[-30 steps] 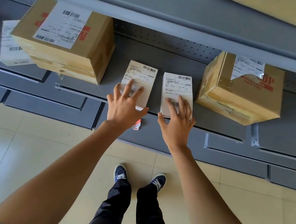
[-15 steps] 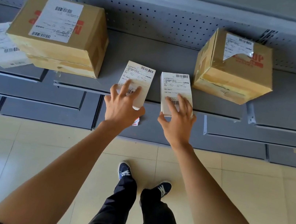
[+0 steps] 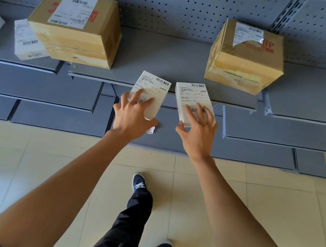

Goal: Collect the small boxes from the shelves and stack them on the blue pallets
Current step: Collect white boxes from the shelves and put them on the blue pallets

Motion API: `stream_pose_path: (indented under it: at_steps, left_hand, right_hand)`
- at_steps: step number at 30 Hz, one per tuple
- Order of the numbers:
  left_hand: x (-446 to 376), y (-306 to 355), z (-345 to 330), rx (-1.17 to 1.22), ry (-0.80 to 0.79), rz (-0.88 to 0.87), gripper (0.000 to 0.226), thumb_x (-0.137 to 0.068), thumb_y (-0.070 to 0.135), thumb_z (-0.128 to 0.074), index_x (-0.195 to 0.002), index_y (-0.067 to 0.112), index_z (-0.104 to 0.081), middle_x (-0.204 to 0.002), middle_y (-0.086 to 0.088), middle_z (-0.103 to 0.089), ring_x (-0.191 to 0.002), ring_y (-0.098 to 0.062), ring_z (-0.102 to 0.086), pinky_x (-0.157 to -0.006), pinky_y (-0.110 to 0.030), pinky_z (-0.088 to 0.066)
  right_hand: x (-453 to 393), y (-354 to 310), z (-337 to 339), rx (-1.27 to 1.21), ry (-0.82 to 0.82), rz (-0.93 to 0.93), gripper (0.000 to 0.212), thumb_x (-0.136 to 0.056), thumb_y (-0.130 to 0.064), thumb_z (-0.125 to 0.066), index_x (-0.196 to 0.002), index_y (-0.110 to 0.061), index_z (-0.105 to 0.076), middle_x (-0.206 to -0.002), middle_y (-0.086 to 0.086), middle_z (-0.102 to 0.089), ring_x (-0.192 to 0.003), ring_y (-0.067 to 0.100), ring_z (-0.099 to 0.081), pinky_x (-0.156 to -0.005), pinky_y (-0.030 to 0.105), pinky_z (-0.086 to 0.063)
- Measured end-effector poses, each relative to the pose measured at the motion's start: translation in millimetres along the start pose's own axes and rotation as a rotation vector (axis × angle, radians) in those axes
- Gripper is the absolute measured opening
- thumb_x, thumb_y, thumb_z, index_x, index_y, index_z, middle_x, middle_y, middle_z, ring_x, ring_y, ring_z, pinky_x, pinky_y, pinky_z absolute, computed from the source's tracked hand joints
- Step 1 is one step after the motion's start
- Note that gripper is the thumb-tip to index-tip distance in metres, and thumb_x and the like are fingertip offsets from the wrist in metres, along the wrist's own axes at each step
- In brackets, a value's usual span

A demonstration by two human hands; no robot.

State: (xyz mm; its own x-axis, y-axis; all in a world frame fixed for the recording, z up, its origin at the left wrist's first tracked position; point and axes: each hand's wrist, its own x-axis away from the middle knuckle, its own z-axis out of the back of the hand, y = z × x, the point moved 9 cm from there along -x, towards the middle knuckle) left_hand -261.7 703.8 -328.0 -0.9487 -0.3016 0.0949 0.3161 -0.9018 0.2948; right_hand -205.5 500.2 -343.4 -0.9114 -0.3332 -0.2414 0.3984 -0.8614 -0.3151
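Note:
Two small white boxes with printed barcode labels hang past the front edge of a grey metal shelf (image 3: 166,64). My left hand (image 3: 131,114) grips the left small box (image 3: 152,88), fingers on top and thumb at its near end. The right small box (image 3: 193,96) is gripped the same way by my right hand (image 3: 198,130). Both boxes are tilted toward me, with their far ends over the shelf lip.
A large brown carton (image 3: 75,27) stands on the shelf at the left and another (image 3: 246,57) at the right. More white parcels (image 3: 26,41) lie at far left. Lower grey shelves (image 3: 53,115) step out below. A small red-and-white scrap (image 3: 151,130) lies there. My legs are on the tiled floor.
Both hands have drawn the two small boxes toward me, off the shelf's front edge. The view has tilted so that the pegboard back panel shows, and my right foot has stepped back.

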Motion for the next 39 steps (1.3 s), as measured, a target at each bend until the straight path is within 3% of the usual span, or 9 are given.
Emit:
stream_pose_path:
  at_steps: [8,14,25,31,39]
  left_hand:
    - [81.4,74.9,35.7,0.054,0.1,-0.128,0.063,-0.074,0.051,-0.066,-0.134,0.039,-0.056,-0.155,0.008,-0.032,-0.134,-0.033,-0.03,-0.099,-0.052,-0.037]
    - [135.7,161.9,68.4,0.074,0.173,-0.275,0.065,-0.07,0.057,-0.055,-0.133,0.039,-0.06,-0.153,0.007,-0.037,-0.134,-0.032,-0.032,-0.1,-0.053,-0.037]
    - [214.0,352.9,71.9,0.042,0.118,-0.618,0.067,-0.077,0.059,-0.057,-0.141,0.039,-0.054,-0.158,0.005,-0.03,-0.137,-0.033,-0.028,-0.104,-0.054,-0.032]
    - [258.6,451.1,49.7,0.039,0.068,-0.81,0.065,-0.082,0.058,-0.062,-0.143,0.038,-0.051,-0.16,0.003,-0.028,-0.143,-0.031,-0.021,-0.11,-0.055,-0.026]
    - [308.8,549.4,16.5,0.126,-0.018,-1.011,0.065,-0.081,0.054,-0.069,-0.141,0.035,-0.054,-0.16,0.002,-0.03,-0.144,-0.027,-0.022,-0.109,-0.052,-0.025]
  right_hand:
    - [66.0,19.5,110.2,-0.036,0.223,0.026,0.043,-0.087,-0.038,-0.061,-0.128,-0.026,-0.065,-0.142,0.0,-0.055,-0.132,0.026,-0.046,-0.095,0.049,-0.042]
    - [134.9,74.8,207.8,0.006,0.392,-0.037,0.043,-0.088,-0.039,-0.062,-0.129,-0.025,-0.065,-0.142,0.001,-0.056,-0.132,0.027,-0.047,-0.096,0.048,-0.041]
    - [266.6,178.3,351.6,0.142,0.625,-0.288,0.042,-0.088,-0.038,-0.065,-0.128,-0.023,-0.066,-0.14,0.006,-0.058,-0.131,0.03,-0.048,-0.097,0.057,-0.044]
    - [338.6,236.7,401.1,0.209,0.668,-0.504,0.045,-0.092,-0.045,-0.059,-0.132,-0.026,-0.064,-0.146,0.003,-0.053,-0.136,0.026,-0.043,-0.103,0.052,-0.04]
    - [417.6,280.1,447.1,0.341,0.767,-0.666,0.041,-0.092,-0.037,-0.063,-0.13,-0.022,-0.065,-0.144,0.007,-0.055,-0.135,0.029,-0.044,-0.098,0.052,-0.04]
